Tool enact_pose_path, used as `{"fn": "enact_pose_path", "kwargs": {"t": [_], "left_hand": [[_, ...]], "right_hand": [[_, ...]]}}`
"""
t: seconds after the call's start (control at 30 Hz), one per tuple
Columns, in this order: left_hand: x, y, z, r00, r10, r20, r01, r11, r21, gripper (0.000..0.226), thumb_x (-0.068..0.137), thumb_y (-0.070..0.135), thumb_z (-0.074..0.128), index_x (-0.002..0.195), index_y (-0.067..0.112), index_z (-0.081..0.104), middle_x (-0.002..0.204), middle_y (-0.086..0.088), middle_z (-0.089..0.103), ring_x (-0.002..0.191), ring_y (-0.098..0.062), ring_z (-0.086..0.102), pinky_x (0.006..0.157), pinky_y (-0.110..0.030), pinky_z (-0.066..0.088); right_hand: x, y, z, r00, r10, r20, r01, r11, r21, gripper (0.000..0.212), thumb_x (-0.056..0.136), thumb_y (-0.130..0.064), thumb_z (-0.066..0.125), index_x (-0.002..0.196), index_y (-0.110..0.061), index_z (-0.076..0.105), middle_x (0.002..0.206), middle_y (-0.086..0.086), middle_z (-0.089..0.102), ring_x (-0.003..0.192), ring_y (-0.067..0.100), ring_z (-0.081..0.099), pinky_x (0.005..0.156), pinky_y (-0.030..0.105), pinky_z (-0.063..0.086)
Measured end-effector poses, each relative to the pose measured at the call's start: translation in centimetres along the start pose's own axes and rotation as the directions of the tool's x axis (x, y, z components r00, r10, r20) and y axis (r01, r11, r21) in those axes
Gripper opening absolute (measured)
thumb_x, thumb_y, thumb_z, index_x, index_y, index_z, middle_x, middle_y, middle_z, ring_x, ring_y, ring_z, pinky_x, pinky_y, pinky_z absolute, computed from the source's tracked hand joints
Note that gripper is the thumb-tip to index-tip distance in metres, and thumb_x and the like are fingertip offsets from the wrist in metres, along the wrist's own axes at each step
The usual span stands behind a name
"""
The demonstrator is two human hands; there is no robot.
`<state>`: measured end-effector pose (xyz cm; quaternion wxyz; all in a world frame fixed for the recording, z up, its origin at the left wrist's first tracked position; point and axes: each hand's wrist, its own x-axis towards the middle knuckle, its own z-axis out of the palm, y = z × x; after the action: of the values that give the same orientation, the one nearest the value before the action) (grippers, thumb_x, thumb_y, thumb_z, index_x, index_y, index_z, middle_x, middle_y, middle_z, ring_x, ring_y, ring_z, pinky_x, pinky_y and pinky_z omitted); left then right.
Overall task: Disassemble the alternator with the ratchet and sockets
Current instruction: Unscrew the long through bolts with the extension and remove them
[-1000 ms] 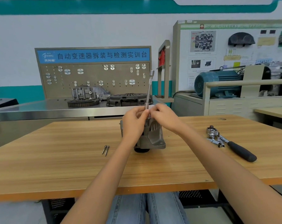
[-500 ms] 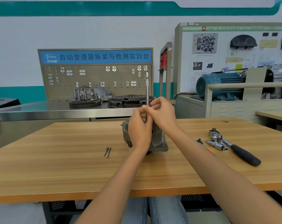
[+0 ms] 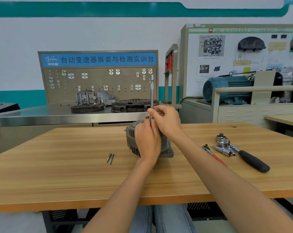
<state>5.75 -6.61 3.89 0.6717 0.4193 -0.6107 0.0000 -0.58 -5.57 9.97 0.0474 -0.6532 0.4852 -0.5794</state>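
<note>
We have the long wood-grain table (image 3: 75, 174) before us, and on it, near the middle, the grey cast-metal alternator (image 3: 166, 148) standing on edge. Our left hand (image 3: 147, 142) wraps over its housing to steady it, fingers curled down the far side, while our right hand (image 3: 166, 121) pinches the slim steel extension bar (image 3: 152, 93) that rises upright from the top of the housing. Off to the right, well apart, lies the black-handled chrome ratchet (image 3: 243, 152) with a few loose chrome sockets (image 3: 224, 149) beside it (a red-handled tool sits just left of them), and two small steel bolts (image 3: 110, 158) rest left of the alternator. The risk, as we judge it, is the bar tilting off the fastener and slipping, or the alternator rolling if the left hand eases; a freed bolt could also drop and roll away. What the bar's lower end engages is hidden behind our fingers, and we cannot tell whether a socket is fitted there.
</note>
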Motion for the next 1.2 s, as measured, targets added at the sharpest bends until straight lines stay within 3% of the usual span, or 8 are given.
{"fn": "enact_pose_path", "kwargs": {"t": [0.1,0.33,0.47,0.73,0.9,1.03,1.1,1.2], "left_hand": [[0.0,0.0,-0.2,1.000,-0.004,0.020,0.005,1.000,-0.023,0.042,0.101,0.032,0.024,0.084,0.014,0.058,0.079,-0.003,0.062,0.079,-0.019,0.053,0.074,-0.035,0.040],[0.1,-0.5,-0.1,0.997,-0.068,0.019,0.069,0.997,-0.037,0.027,0.100,0.027,0.043,0.075,0.018,0.048,0.072,0.000,0.054,0.073,-0.015,0.046,0.064,-0.027,0.029],[-0.1,-0.4,0.2,0.998,-0.068,-0.019,0.067,0.998,-0.020,0.022,0.099,0.022,0.044,0.081,0.015,0.054,0.073,0.001,0.054,0.073,-0.016,0.046,0.063,-0.029,0.032],[-0.2,-0.5,0.2,0.998,-0.069,-0.002,0.069,0.997,-0.039,0.019,0.098,0.024,0.047,0.079,0.022,0.051,0.074,0.003,0.058,0.077,-0.017,0.052,0.065,-0.033,0.042],[-0.1,-0.9,-0.1,0.999,-0.015,0.038,0.015,1.000,0.001,0.021,0.100,0.028,0.045,0.085,0.021,0.057,0.077,0.004,0.061,0.076,-0.011,0.051,0.066,-0.028,0.041],[-0.2,-1.1,-0.2,0.999,-0.010,0.052,0.011,1.000,-0.016,0.025,0.101,0.027,0.043,0.085,0.015,0.059,0.078,0.001,0.062,0.077,-0.012,0.050,0.068,-0.027,0.038],[-0.3,-1.2,-0.4,0.998,0.006,0.065,-0.003,0.999,-0.040,0.026,0.102,0.025,0.042,0.083,0.017,0.057,0.077,0.001,0.061,0.077,-0.012,0.050,0.069,-0.026,0.038],[-0.3,-1.2,-0.7,0.997,0.024,0.080,-0.018,0.998,-0.066,0.026,0.102,0.022,0.039,0.080,0.020,0.053,0.075,0.004,0.058,0.074,-0.011,0.048,0.067,-0.023,0.032]], "right_hand": [[0.0,0.1,-0.1,1.000,-0.014,0.025,0.014,1.000,-0.005,0.028,0.093,-0.033,0.057,0.110,-0.016,0.069,0.085,-0.011,0.063,0.075,-0.003,0.051,0.072,0.018,0.041],[0.0,0.1,-0.2,0.996,0.000,0.093,0.002,1.000,-0.023,0.028,0.096,-0.032,0.051,0.115,-0.018,0.066,0.079,-0.019,0.057,0.076,-0.003,0.052,0.078,0.024,0.044],[-0.2,0.1,-0.2,0.995,0.017,0.100,-0.017,1.000,-0.003,0.034,0.091,-0.040,0.057,0.117,-0.019,0.062,0.090,-0.015,0.062,0.092,0.006,0.060,0.082,0.026,0.046],[-1.4,-0.3,0.7,0.991,-0.028,-0.133,0.025,0.999,-0.024,0.017,0.082,-0.037,0.070,0.079,-0.023,0.060,0.068,-0.016,0.058,0.072,0.002,0.059,0.076,0.030,0.053],[-1.6,-0.3,0.9,0.986,-0.051,-0.156,0.047,0.998,-0.030,0.018,0.089,-0.036,0.062,0.088,-0.020,0.070,0.071,-0.011,0.065,0.075,0.007,0.059,0.091,0.040,0.047],[-1.6,-0.1,0.7,0.987,-0.094,-0.130,0.085,0.994,-0.073,0.026,0.096,-0.031,0.052,0.093,-0.015,0.073,0.080,-0.003,0.072,0.076,0.003,0.053,0.113,0.036,0.024],[-1.5,-0.2,0.4,0.990,-0.100,-0.096,0.091,0.991,-0.100,0.027,0.098,-0.029,0.048,0.094,-0.015,0.071,0.085,-0.004,0.073,0.082,0.005,0.058,0.115,0.032,0.017],[-1.3,-0.2,0.3,0.994,-0.093,-0.056,0.086,0.988,-0.126,0.029,0.099,-0.027,0.045,0.097,-0.014,0.071,0.078,-0.012,0.066,0.078,0.000,0.052,0.111,0.037,0.025]]}}
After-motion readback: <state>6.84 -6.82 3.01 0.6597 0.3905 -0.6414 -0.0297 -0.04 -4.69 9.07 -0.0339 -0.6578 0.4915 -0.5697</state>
